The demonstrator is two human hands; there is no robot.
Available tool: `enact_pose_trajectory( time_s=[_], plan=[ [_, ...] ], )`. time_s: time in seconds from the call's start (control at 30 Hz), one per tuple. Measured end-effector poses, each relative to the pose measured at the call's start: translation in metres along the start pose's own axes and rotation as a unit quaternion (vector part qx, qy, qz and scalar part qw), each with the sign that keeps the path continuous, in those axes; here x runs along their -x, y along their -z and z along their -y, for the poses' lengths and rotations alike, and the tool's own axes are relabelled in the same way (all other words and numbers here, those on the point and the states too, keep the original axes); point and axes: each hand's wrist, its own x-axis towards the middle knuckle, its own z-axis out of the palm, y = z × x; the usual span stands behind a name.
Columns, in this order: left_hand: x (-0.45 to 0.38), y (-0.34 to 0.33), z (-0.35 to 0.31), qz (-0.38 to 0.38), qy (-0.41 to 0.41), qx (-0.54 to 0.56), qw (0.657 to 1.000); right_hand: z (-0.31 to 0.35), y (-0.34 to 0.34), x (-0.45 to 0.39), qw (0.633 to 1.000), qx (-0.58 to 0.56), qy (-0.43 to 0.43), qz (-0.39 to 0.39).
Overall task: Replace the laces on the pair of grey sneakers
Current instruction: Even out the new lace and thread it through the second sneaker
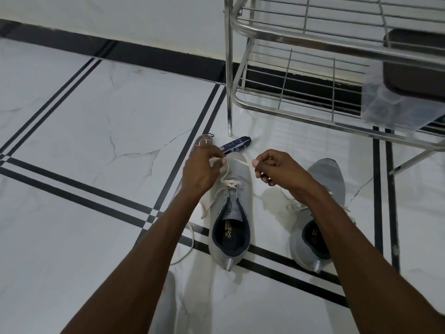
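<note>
Pinching a white lace over the grey sneaker, left hand and right hand.

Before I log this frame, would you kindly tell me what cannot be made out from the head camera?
- Head view: the right sneaker has its laces and tongue largely hidden by the right forearm.
- Packet beyond the left sneaker: partly covered by the left hand; contents unclear.
- Blue tube: print too small to read.
- Dark box on the rack: cut off by the right edge.
- Right hand: whether it pinches the lace is unclear.
</note>
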Motion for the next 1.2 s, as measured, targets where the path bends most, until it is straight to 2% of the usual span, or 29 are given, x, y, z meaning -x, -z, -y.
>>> enact_pose_trajectory(
  time_s=[0.1,0.13,0.23,0.33,0.43,0.57,0.63,0.7,0.77,0.83,0.93,1.03,1.2],
  plan=[
    [0.008,-0.004,-0.013,0.124,-0.076,0.062,0.987,-0.003,0.002,-0.001,1.0,-0.004,-0.005,0.0],
    [0.01,-0.008,-0.016,0.14,-0.089,0.06,0.984,-0.004,0.0,-0.002,1.0,-0.005,-0.007,0.004],
    [0.012,-0.013,-0.015,0.12,-0.09,0.049,0.988,-0.004,-0.007,-0.003,1.0,-0.008,-0.011,0.019],
    [0.015,-0.013,-0.011,0.071,-0.035,0.036,0.996,-0.003,-0.004,0.001,0.999,-0.005,0.0,0.037],
    [0.018,-0.008,-0.006,0.018,0.008,0.015,1.0,0.005,-0.003,0.006,0.995,-0.004,0.025,0.096],
    [0.029,-0.005,-0.003,0.0,0.057,0.043,0.997,0.009,-0.012,0.011,0.982,0.012,0.043,0.186],
    [0.036,-0.003,-0.004,-0.018,0.079,0.06,0.995,0.007,-0.016,0.01,0.979,0.015,0.037,0.2],
    [0.045,0.001,-0.005,-0.028,0.098,0.082,0.991,0.003,-0.02,0.006,0.984,0.037,0.045,0.169],
    [0.057,0.003,-0.006,-0.004,0.12,0.105,0.987,-0.002,-0.024,0.001,0.986,0.113,0.073,0.095],
    [0.067,0.0,-0.006,0.066,0.129,0.096,0.985,-0.005,-0.029,-0.002,0.981,0.165,0.086,0.051],
    [0.073,-0.001,-0.006,0.155,0.129,0.067,0.977,-0.006,-0.037,-0.004,0.971,0.212,0.106,0.033],
    [0.072,0.002,-0.005,0.16,0.122,0.045,0.978,-0.013,-0.045,-0.004,0.953,0.281,0.117,0.015],
    [0.072,0.003,-0.006,0.15,0.105,-0.02,0.983,-0.02,-0.057,-0.006,0.952,0.289,0.097,0.018]
  ],
)
